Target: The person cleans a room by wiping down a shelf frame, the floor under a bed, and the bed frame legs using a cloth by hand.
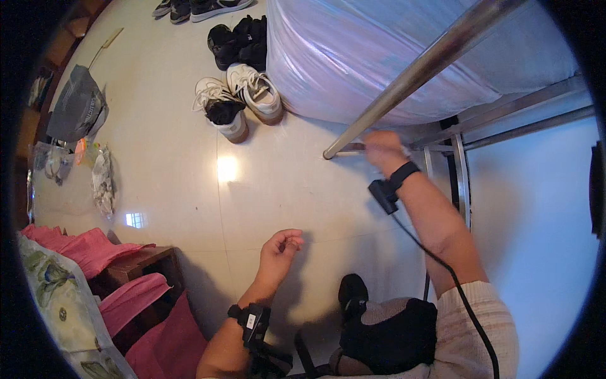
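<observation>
My right hand point(384, 148) is stretched out, blurred, at a low metal bar of a tubular metal frame point(402, 87); whether its fingers close on the bar is hidden. Behind the frame's thick slanting tube bulges a large shiny whitish plastic sack point(331, 61). My left hand point(285, 244) hangs over the tiled floor point(255, 199), its fingers loosely curled with nothing seen in them. Both wrists carry strapped black devices, the right one with a black cable point(447, 270). White sneakers point(258, 97), one with a black cloth in it, stand left of the sack.
Black shoes point(236, 42) and more sneakers point(220, 9) stand farther off. At the left lie a grey dustpan-like item point(78, 106) and clear plastic bags point(103, 180). Pink cloth point(161, 336) hangs by a dark wooden piece of furniture point(137, 265) at the lower left.
</observation>
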A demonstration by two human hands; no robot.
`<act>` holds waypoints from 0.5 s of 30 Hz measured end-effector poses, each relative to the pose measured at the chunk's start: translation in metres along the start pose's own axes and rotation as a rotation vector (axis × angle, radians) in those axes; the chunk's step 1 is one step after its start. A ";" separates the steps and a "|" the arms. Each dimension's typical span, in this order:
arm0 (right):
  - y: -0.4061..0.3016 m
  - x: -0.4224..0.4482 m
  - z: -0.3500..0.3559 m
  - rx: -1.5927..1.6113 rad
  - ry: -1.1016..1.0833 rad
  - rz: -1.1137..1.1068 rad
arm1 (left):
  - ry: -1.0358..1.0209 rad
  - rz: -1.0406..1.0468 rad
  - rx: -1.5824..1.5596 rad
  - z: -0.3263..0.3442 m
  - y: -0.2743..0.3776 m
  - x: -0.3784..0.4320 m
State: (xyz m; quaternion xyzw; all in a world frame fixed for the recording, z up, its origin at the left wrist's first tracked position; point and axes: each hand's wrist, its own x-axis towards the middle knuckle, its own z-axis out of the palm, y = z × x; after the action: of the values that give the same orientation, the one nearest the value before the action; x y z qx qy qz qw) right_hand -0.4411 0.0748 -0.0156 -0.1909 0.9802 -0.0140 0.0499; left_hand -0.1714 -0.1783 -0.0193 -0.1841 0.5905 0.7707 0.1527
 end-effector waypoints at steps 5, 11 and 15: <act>-0.081 -0.027 -0.017 -0.024 0.132 0.075 | 0.021 0.022 0.021 -0.008 0.022 -0.014; -0.054 -0.070 -0.027 1.143 -0.281 0.262 | 0.028 0.125 -0.021 -0.006 0.049 -0.018; -0.095 -0.107 -0.090 1.789 -0.361 0.291 | 0.056 0.158 0.031 -0.006 0.070 -0.019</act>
State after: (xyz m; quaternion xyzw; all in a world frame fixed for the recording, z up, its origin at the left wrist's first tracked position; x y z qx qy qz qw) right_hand -0.3165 0.0272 0.0881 0.0445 0.5960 -0.7298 0.3320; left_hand -0.1856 -0.2024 0.0483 -0.1561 0.6190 0.7658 0.0777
